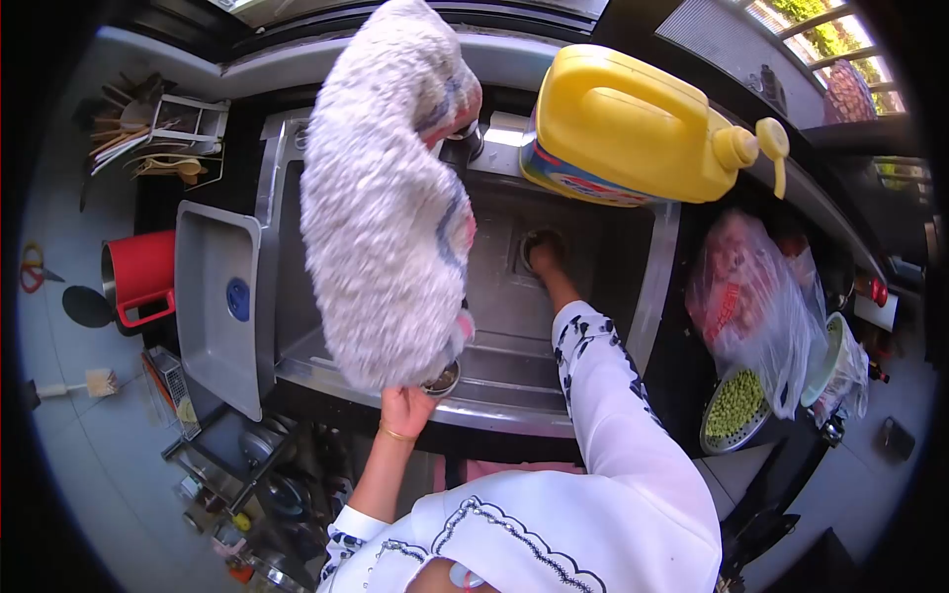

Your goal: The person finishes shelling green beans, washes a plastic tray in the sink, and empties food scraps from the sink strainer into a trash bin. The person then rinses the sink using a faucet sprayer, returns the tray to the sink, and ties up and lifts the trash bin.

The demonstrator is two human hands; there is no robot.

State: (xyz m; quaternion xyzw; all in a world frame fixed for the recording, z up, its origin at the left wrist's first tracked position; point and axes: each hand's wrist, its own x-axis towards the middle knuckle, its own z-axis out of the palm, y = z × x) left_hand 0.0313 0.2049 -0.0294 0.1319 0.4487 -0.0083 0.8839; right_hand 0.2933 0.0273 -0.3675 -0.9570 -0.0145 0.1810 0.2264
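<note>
My left hand (400, 409) is at the front edge of the steel sink (514, 368), closed on a small round metal cup (447, 380) with something dark inside. My right hand (543, 256) reaches down to the drain at the bottom of the sink. Its fingers are dark and partly hidden there, so I cannot make out whether they hold anything. A shaggy white cloth (381, 198) with blue and pink patches covers the sink's left part and partly hides the cup.
A big yellow jug (628, 119) lies behind the sink. To the right are a plastic bag (746, 296) and a colander of green peas (733, 407). A grey drainboard basin (213, 316), a red mug (143, 277) and a utensil holder (188, 128) stand at left.
</note>
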